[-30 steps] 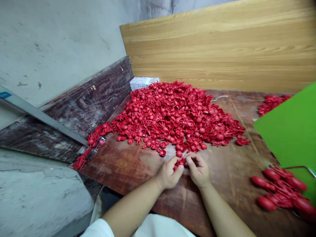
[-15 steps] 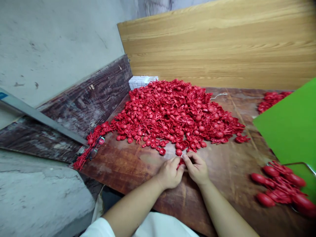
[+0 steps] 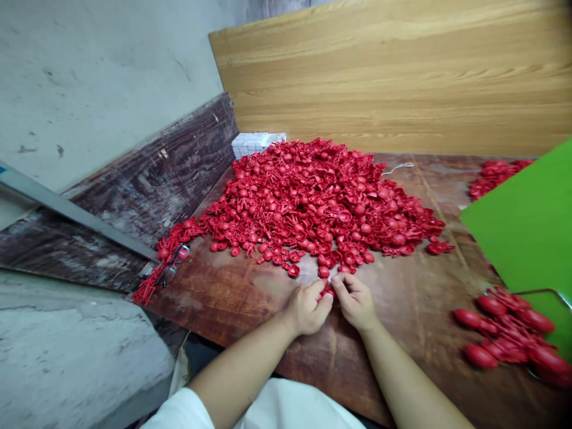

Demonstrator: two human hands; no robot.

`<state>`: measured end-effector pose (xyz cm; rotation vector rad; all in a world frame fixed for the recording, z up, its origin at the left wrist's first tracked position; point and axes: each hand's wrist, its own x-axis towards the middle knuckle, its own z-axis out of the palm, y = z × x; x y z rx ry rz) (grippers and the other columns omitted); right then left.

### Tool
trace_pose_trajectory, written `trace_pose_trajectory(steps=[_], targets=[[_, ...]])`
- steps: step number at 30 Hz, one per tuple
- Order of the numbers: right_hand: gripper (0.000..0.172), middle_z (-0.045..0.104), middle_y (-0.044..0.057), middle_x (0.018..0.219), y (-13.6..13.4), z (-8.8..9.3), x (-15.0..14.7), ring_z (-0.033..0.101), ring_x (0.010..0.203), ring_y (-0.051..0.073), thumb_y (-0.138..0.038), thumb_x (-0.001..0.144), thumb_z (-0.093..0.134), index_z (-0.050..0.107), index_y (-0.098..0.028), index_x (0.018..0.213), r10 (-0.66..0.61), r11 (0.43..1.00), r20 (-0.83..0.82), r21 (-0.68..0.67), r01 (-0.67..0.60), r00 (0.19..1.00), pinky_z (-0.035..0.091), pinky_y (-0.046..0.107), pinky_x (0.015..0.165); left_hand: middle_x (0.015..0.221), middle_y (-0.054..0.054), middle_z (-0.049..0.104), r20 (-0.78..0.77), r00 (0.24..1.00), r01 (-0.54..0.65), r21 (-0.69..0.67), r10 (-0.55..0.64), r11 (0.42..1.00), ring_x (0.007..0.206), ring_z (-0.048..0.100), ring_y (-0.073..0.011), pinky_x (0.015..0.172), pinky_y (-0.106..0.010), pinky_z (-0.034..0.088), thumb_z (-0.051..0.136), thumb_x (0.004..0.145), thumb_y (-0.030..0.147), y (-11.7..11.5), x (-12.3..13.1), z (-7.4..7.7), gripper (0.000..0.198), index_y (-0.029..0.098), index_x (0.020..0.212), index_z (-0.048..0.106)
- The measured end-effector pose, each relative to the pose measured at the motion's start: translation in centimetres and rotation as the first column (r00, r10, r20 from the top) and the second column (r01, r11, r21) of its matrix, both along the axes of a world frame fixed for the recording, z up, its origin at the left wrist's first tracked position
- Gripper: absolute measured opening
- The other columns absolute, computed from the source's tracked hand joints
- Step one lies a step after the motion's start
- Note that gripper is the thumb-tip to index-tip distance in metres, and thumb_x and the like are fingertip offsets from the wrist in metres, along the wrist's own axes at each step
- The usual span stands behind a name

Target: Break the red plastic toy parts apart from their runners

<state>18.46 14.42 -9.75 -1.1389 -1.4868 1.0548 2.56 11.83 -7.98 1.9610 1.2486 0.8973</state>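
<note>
Stained brown wooden tabletop [image 3: 214, 292]: large heap of red moulded plastic parts [image 3: 308, 202] mid-table, eyeglasses [image 3: 172, 265] at left edge among strays, white stack [image 3: 257, 144] far corner, thin white cord [image 3: 397, 168], smaller red clump [image 3: 496, 179] far right.

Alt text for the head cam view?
A left hand and right hand pinch a red plastic piece at the edge of a heap of red plastic parts on a worn wooden table. A green board stands at right.

Glossy red plastic parts [image 3: 304, 202] heap on a reddish-brown, streaked wooden tabletop [image 3: 223, 292], before a light oak-grained board [image 3: 393, 77] and a bright green sheet [image 3: 522, 232].
</note>
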Motion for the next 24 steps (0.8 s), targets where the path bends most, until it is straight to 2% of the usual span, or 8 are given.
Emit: trace_pose_trajectory(steps=[6, 11, 17, 24], targets=[[0.038, 0.057, -0.001, 0.06, 0.36, 0.37, 0.08, 0.05, 0.054, 0.014, -0.05, 0.092, 0.06, 0.061, -0.02, 0.069, 0.022, 0.998, -0.052, -0.064, -0.025, 0.998, 0.045, 0.026, 0.054, 0.07, -0.002, 0.06, -0.056, 0.998, -0.014, 0.019, 0.015, 1.0, 0.065, 0.057, -0.0169, 0.064, -0.028, 0.043, 0.045, 0.096, 0.028, -0.16, 0.24, -0.02, 0.017, 0.019, 0.086, 0.055], [0.04, 0.054, -0.002, 0.057, 0.5, 0.4, 0.18, 0.046, 0.05, 0.012, -0.052, 0.089, 0.062, 0.06, -0.02, 0.067, 0.056, 0.988, -0.103, -0.136, -0.07, 0.993, 0.04, 0.024, 0.047, 0.073, -0.004, 0.062, -0.077, 0.997, -0.026, 0.038, 0.029, 0.999, 0.069, 0.06, -0.0181, 0.066, -0.029, 0.044, 0.047, 0.095, 0.028, -0.25, 0.37, -0.13, 0.016, 0.019, 0.086, 0.057], [0.041, 0.048, -0.004, 0.053, 0.53, 0.13, 0.22, 0.041, 0.044, 0.01, -0.055, 0.089, 0.062, 0.058, -0.02, 0.068, 0.115, 0.963, -0.172, -0.223, -0.153, 0.978, 0.035, 0.023, 0.043, 0.066, -0.001, 0.055, -0.08, 0.996, -0.031, 0.067, 0.036, 0.997, 0.062, 0.054, -0.0155, 0.062, -0.027, 0.041, 0.048, 0.093, 0.027, -0.27, 0.25, -0.41, 0.018, 0.02, 0.076, 0.052], [0.044, 0.05, -0.004, 0.052, 0.56, 0.43, 0.49, 0.042, 0.045, 0.01, -0.059, 0.086, 0.065, 0.059, -0.019, 0.067, 0.168, 0.935, -0.218, -0.275, -0.225, 0.961, 0.036, 0.023, 0.044, 0.064, 0.001, 0.048, -0.005, 1.0, 0.017, 0.088, -0.017, 0.996, 0.059, 0.048, -0.0132, 0.061, -0.026, 0.039, 0.048, 0.093, 0.027, -0.25, -0.04, -0.59, 0.023, 0.02, 0.071, 0.048]])
